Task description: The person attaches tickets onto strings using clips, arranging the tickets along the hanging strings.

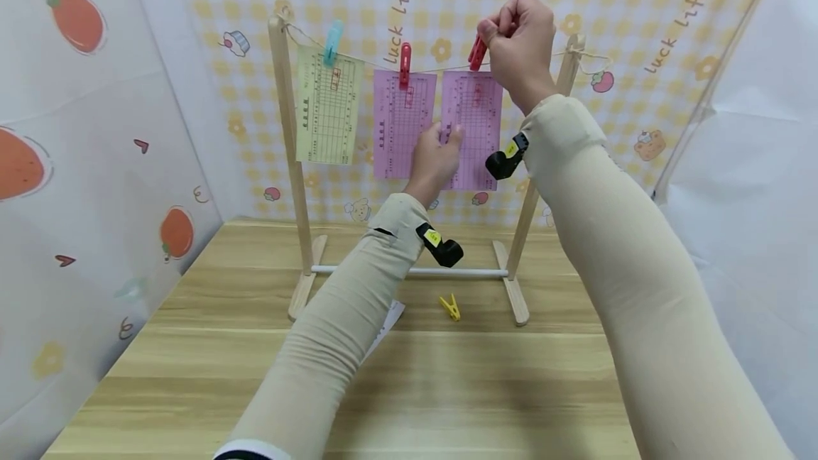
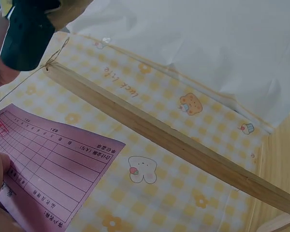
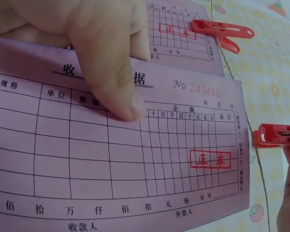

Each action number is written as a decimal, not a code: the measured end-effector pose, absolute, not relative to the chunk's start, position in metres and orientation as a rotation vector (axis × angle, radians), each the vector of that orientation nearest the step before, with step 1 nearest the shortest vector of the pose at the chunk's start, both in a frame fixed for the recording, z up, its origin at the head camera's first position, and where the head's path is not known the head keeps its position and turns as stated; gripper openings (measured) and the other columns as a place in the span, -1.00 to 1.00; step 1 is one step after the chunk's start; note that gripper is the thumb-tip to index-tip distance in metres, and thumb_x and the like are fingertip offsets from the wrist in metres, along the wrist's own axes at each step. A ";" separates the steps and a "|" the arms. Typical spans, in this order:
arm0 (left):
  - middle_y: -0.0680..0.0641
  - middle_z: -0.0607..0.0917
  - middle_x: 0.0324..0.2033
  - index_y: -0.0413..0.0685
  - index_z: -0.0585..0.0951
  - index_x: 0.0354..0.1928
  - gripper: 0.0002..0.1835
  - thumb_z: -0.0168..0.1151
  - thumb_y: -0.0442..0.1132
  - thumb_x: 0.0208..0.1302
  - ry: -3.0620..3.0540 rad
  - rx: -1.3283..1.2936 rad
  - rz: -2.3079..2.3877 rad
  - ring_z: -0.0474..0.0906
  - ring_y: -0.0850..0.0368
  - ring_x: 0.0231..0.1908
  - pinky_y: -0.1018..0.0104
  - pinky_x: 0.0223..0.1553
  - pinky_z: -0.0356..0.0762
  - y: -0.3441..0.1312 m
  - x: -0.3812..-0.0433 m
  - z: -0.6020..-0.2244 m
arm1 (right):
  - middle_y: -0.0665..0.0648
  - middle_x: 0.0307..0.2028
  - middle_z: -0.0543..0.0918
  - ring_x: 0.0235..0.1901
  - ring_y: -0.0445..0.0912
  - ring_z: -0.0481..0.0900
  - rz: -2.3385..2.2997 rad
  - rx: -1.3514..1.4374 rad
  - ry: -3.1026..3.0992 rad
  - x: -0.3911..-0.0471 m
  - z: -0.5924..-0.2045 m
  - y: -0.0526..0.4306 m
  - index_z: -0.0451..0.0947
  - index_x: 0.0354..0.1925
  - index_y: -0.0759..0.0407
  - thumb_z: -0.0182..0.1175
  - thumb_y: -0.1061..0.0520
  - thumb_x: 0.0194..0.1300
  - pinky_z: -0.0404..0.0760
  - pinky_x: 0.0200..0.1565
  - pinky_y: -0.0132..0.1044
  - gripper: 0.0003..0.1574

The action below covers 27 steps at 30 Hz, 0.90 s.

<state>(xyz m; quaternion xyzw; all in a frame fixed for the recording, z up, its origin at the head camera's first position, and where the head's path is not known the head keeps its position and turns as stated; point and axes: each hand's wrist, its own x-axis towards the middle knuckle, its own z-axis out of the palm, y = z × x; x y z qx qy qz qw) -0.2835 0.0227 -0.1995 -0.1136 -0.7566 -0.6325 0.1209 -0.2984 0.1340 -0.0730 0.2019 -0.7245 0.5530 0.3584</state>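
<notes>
My left hand (image 1: 434, 162) pinches a pink receipt slip (image 1: 476, 137) by its left edge, the thumb lying across its printed grid in the right wrist view. Above, my right hand (image 1: 524, 41) grips a red clothespin (image 1: 476, 54) between thumb and fingers. That clothespin's tip (image 3: 263, 135) is at the slip's top edge, beside the string (image 3: 261, 179). A second pink slip (image 1: 399, 133) hangs to the left under another red clothespin (image 1: 405, 66). Further left, a pale green slip (image 1: 326, 108) hangs from a light blue clothespin (image 1: 333, 45).
The string is tied between two wooden posts, left (image 1: 290, 133) and right (image 1: 529, 211), joined low down by a white rod (image 1: 460, 272). A yellow clothespin (image 1: 451, 307) lies on the wooden table (image 1: 486, 389). White paper (image 1: 386, 325) shows partly behind my left sleeve.
</notes>
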 end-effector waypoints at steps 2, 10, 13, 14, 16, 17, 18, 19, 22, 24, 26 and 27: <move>0.01 0.63 -0.16 0.01 0.54 0.03 -0.66 -0.04 0.05 0.49 -2.203 -0.341 -1.844 0.56 0.12 -0.14 0.27 -0.08 0.51 0.023 -0.283 -0.199 | 0.02 -0.46 0.60 -0.40 -0.18 0.54 1.441 0.510 -1.886 -0.300 -0.072 0.133 0.20 -0.60 0.16 0.21 0.37 0.28 0.30 -0.39 -0.34 -0.54; 0.05 0.60 -0.18 0.03 0.54 0.02 -0.68 -0.04 0.05 0.49 -2.205 -0.323 -1.850 0.52 0.18 -0.15 0.30 -0.07 0.48 0.023 -0.284 -0.199 | 0.01 -0.47 0.60 -0.36 -0.17 0.57 1.451 0.490 -1.954 -0.305 -0.073 0.132 0.22 -0.58 0.18 0.21 0.38 0.28 0.41 -0.31 -0.35 -0.57; 0.06 0.60 -0.15 0.04 0.54 0.05 -0.67 -0.03 0.05 0.49 -2.208 -0.322 -1.854 0.52 0.18 -0.12 0.28 -0.04 0.48 0.023 -0.284 -0.199 | 0.00 -0.46 0.60 -0.35 -0.17 0.57 1.443 0.481 -1.976 -0.307 -0.074 0.133 0.23 -0.58 0.18 0.22 0.37 0.28 0.41 -0.29 -0.35 -0.58; 0.06 0.61 -0.13 0.04 0.54 0.06 -0.66 -0.03 0.06 0.49 -2.208 -0.322 -1.854 0.52 0.18 -0.11 0.28 -0.02 0.48 0.023 -0.284 -0.199 | 0.00 -0.46 0.60 -0.35 -0.17 0.57 1.440 0.481 -1.982 -0.307 -0.074 0.133 0.23 -0.58 0.18 0.22 0.37 0.28 0.40 -0.29 -0.35 -0.58; 0.07 0.61 -0.12 0.05 0.54 0.09 -0.65 -0.02 0.06 0.48 -2.198 -0.326 -1.866 0.53 0.18 -0.10 0.28 -0.01 0.48 0.023 -0.283 -0.199 | 0.00 -0.47 0.60 -0.36 -0.17 0.57 1.445 0.491 -1.984 -0.308 -0.075 0.133 0.23 -0.58 0.18 0.23 0.37 0.27 0.39 -0.29 -0.35 -0.58; 0.07 0.61 -0.11 0.05 0.53 0.10 -0.65 -0.02 0.06 0.48 -2.196 -0.328 -1.870 0.53 0.19 -0.09 0.28 0.00 0.47 0.023 -0.284 -0.199 | 0.00 -0.48 0.60 -0.37 -0.17 0.57 1.449 0.495 -1.984 -0.308 -0.075 0.133 0.23 -0.58 0.19 0.23 0.37 0.27 0.38 -0.30 -0.35 -0.58; 0.08 0.61 -0.10 0.05 0.53 0.12 -0.64 -0.02 0.06 0.48 -2.190 -0.331 -1.874 0.52 0.20 -0.07 0.28 0.03 0.46 0.023 -0.284 -0.199 | 0.00 -0.49 0.61 -0.37 -0.17 0.57 1.448 0.497 -1.986 -0.307 -0.076 0.132 0.23 -0.59 0.19 0.23 0.37 0.26 0.37 -0.31 -0.35 -0.57; 0.08 0.61 -0.10 0.05 0.53 0.12 -0.64 -0.02 0.05 0.48 -2.181 -0.335 -1.884 0.53 0.19 -0.07 0.28 0.02 0.47 0.023 -0.284 -0.200 | -0.01 -0.49 0.61 -0.38 -0.17 0.57 1.443 0.498 -1.991 -0.307 -0.076 0.132 0.23 -0.59 0.19 0.23 0.37 0.26 0.36 -0.32 -0.35 -0.57; 0.08 0.62 -0.10 0.05 0.52 0.15 -0.64 -0.01 0.04 0.48 -2.159 -0.338 -1.913 0.53 0.19 -0.06 0.29 0.02 0.47 0.021 -0.284 -0.201 | -0.01 -0.49 0.63 -0.39 -0.17 0.58 1.429 0.490 -2.014 -0.307 -0.077 0.131 0.23 -0.59 0.18 0.24 0.36 0.26 0.34 -0.37 -0.36 -0.57; 0.08 0.63 -0.10 0.05 0.52 0.16 -0.64 -0.01 0.03 0.48 -2.148 -0.338 -1.922 0.54 0.19 -0.06 0.30 0.01 0.47 0.021 -0.285 -0.202 | 0.00 -0.47 0.64 -0.37 -0.16 0.59 1.422 0.482 -2.032 -0.306 -0.078 0.131 0.23 -0.57 0.18 0.24 0.36 0.26 0.33 -0.39 -0.36 -0.58; 0.08 0.63 -0.11 0.06 0.52 0.15 -0.65 -0.01 0.02 0.49 -2.142 -0.335 -1.929 0.54 0.19 -0.07 0.31 0.00 0.48 0.020 -0.285 -0.202 | 0.01 -0.46 0.65 -0.35 -0.15 0.61 1.421 0.481 -2.043 -0.306 -0.080 0.132 0.23 -0.57 0.18 0.24 0.35 0.27 0.33 -0.41 -0.36 -0.58; 0.08 0.63 -0.12 0.06 0.52 0.15 -0.66 -0.01 0.01 0.49 -2.139 -0.336 -1.930 0.53 0.20 -0.07 0.32 -0.01 0.48 0.020 -0.285 -0.202 | 0.02 -0.46 0.65 -0.34 -0.15 0.62 1.424 0.481 -2.045 -0.306 -0.081 0.132 0.23 -0.57 0.18 0.24 0.36 0.27 0.33 -0.41 -0.36 -0.58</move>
